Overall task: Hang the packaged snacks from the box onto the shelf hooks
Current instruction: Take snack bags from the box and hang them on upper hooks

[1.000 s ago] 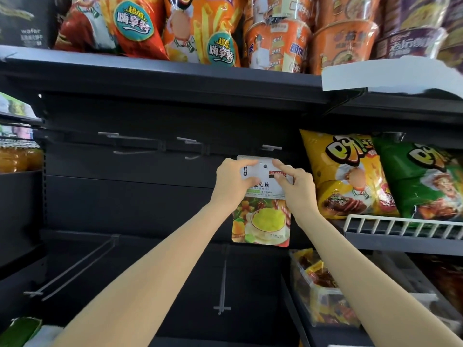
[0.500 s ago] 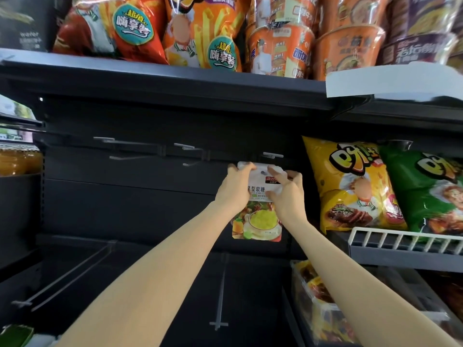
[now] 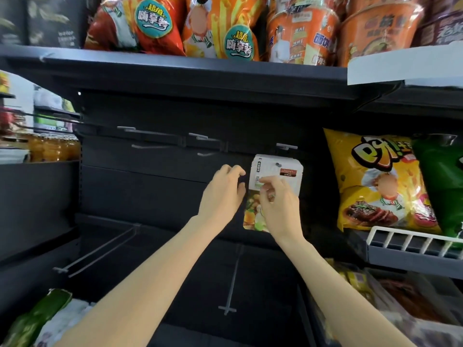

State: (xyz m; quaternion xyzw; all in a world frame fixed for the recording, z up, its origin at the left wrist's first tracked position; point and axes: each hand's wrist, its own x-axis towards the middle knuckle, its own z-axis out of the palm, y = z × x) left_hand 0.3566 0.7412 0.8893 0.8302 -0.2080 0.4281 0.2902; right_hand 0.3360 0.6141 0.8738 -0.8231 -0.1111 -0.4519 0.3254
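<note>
A white-topped snack pouch (image 3: 275,171), its print too blurred to be read, is pinched by the right hand (image 3: 278,204) while the left hand (image 3: 221,194) is held loosely curled beside it.

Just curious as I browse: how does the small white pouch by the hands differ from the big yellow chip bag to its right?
The white pouch hangs from a hook; the yellow chip bag stands on a shelf behind a white rail. The pouch looks smaller and flatter, the bag puffier. The right hand covers part of the pouch; nothing touches the bag. Both show food pictures.
</note>
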